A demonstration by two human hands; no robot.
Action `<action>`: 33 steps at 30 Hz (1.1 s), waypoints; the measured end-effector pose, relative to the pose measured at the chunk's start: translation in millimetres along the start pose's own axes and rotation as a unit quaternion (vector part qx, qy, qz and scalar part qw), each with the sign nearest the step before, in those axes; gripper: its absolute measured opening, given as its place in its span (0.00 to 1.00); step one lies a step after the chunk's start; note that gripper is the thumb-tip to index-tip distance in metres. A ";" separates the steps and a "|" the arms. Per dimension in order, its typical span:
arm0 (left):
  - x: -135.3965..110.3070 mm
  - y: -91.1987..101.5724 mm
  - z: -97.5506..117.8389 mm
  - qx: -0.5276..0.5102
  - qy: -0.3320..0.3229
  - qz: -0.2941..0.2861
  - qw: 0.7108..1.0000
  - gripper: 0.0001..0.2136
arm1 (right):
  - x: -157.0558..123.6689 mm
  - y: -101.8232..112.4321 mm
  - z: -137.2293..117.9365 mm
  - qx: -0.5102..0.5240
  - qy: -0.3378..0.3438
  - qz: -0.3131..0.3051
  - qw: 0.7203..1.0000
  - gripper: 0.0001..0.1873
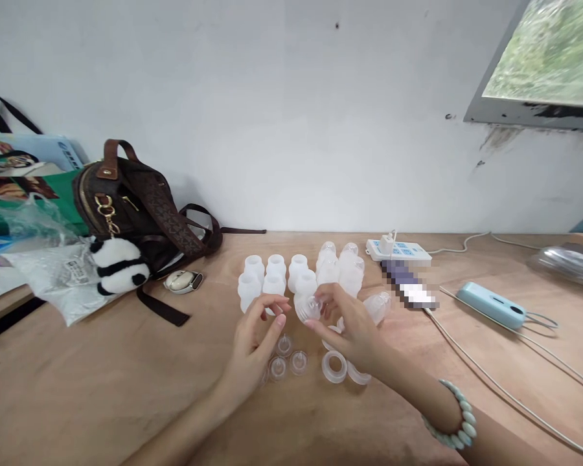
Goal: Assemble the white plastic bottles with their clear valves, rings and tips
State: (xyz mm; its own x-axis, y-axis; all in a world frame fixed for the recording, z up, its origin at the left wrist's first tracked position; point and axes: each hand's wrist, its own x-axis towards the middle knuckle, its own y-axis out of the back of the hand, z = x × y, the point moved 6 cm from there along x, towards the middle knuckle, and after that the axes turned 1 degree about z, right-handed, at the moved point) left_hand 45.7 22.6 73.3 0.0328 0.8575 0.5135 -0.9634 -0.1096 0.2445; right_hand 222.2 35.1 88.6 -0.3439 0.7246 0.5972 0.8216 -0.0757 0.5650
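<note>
My right hand (352, 323) pinches a clear dome-shaped cap (311, 309) between thumb and fingertips, in front of the white bottles. Just left of it, my left hand (258, 330) has its thumb and fingers curved apart, with nothing visible between them. Several milky white bottle bodies (254, 265) stand open-topped in pairs behind my hands. Beside them on the right are several bottles with clear domed tops (350, 266). Clear bottle nipples (298, 362) lie below my left hand. Translucent rings (334, 367) lie under my right forearm, partly hidden.
On the left are a dark backpack (131, 200) with a panda plush (121, 266), a plastic bag (65, 278) and a computer mouse (179, 280). To the right lie a power strip (408, 250), a pixelated phone-like item (411, 285), a light-blue power bank (490, 304) and cables.
</note>
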 end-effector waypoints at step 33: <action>-18.2 -32.0 -11.2 -0.288 0.345 -0.232 0.863 0.13 | -17.8 13.8 -8.3 0.294 -0.025 -0.015 0.955 0.17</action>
State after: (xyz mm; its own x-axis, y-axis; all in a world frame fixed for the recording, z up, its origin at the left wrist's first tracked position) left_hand 73.0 16.1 47.0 0.4762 0.8585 -0.1905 -0.8680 0.4241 -0.2583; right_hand 235.9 15.5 90.4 -0.3612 0.7530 0.5501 0.9301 0.3329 0.1552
